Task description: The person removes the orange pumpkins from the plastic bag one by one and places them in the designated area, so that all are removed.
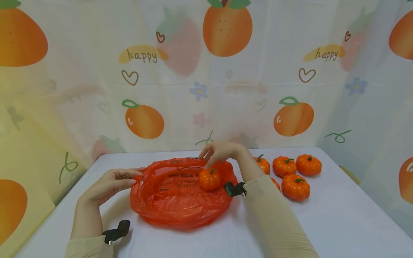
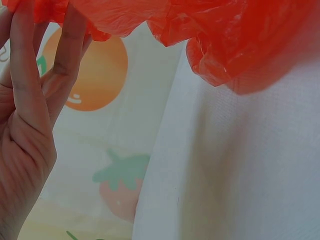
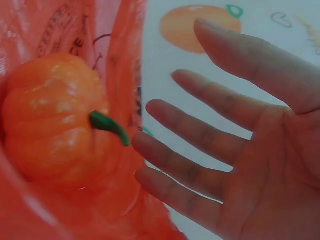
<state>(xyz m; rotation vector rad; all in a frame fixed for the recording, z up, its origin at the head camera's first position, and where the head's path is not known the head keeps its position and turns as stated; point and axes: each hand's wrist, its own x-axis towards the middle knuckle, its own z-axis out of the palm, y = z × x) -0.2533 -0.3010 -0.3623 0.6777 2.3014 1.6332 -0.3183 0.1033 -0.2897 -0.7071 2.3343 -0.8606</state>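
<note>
A red plastic bag (image 1: 180,211) with dark printing lies on the white table, its mouth spread wide. My left hand (image 1: 108,182) pinches the bag's left rim between thumb and fingers; in the left wrist view the fingers (image 2: 30,65) reach up to the crinkled plastic. Inside the bag, toward its right side, sits a small orange pumpkin (image 1: 209,180) with a green stem. Over that pumpkin hovers my right hand (image 1: 222,152), its fingers spread and holding nothing. The right wrist view shows a gap between the pumpkin (image 3: 55,120) and the fingertips (image 3: 145,142).
Several more orange pumpkins stand on the table at the right, among them a front one (image 1: 295,187) and a far right one (image 1: 308,165). Partly behind my right forearm is another pumpkin (image 1: 264,165). A fruit-printed curtain (image 1: 226,89) hangs behind the table (image 1: 348,215).
</note>
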